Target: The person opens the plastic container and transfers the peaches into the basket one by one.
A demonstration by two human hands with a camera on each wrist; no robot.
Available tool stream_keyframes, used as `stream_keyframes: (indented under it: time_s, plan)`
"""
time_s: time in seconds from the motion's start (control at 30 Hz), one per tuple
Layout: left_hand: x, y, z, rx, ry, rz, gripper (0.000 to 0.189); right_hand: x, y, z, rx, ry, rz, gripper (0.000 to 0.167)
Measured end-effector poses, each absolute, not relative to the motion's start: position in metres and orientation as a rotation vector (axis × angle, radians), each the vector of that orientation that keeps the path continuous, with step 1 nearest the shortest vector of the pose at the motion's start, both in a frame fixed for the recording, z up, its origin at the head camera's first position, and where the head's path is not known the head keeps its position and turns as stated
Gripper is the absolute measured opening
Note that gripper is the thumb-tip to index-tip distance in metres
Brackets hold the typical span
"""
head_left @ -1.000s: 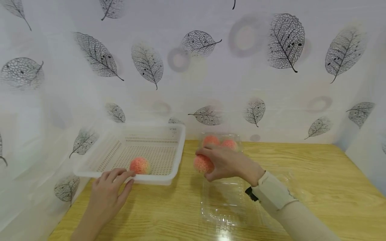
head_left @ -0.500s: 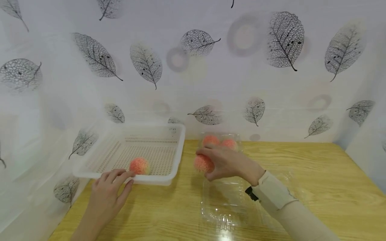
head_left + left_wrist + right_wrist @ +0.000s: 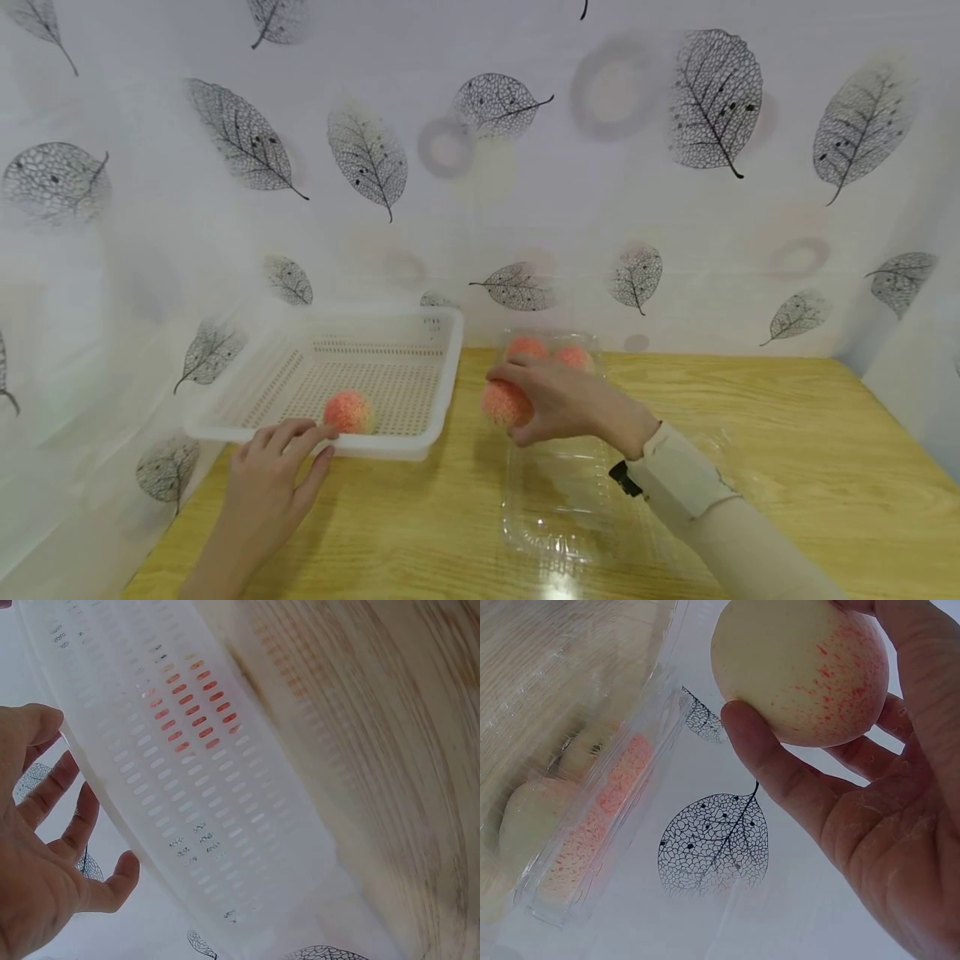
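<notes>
My right hand [image 3: 558,400] grips a pink and cream peach [image 3: 506,404] between thumb and fingers. In the right wrist view the peach [image 3: 802,671] shows its pale side, raised above the clear plastic box [image 3: 555,517]. Two more peaches [image 3: 527,347] [image 3: 573,359] sit at the box's far end. On the near rim of a white perforated basket [image 3: 442,375] rests my left hand [image 3: 266,475], fingers relaxed, thumb apart from the rim. One peach [image 3: 349,412] lies inside the basket near that rim; its red shows through the slots of the basket wall [image 3: 202,772] in the left wrist view.
A wooden table [image 3: 810,467] carries everything. Behind and at the sides hangs a pale curtain [image 3: 525,208] printed with leaves. The clear box's transparent lid [image 3: 705,446] lies flat to the right, partly under the right forearm.
</notes>
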State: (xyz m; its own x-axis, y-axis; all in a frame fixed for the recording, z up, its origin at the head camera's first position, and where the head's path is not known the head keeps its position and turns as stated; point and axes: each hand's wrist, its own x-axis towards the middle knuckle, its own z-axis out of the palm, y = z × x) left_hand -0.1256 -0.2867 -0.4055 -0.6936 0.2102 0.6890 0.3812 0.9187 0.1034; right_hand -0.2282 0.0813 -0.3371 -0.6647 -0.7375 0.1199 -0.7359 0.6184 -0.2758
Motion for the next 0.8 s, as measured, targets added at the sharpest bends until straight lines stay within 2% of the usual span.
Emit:
stream_keyframes:
  time_s: [0.8]
  plan:
    - [-0.124, -0.285, -0.404, -0.404, -2.368, -0.311, 0.031, -0.225, 0.068, -0.328, -1.332, 2.809, -0.499, 0.067]
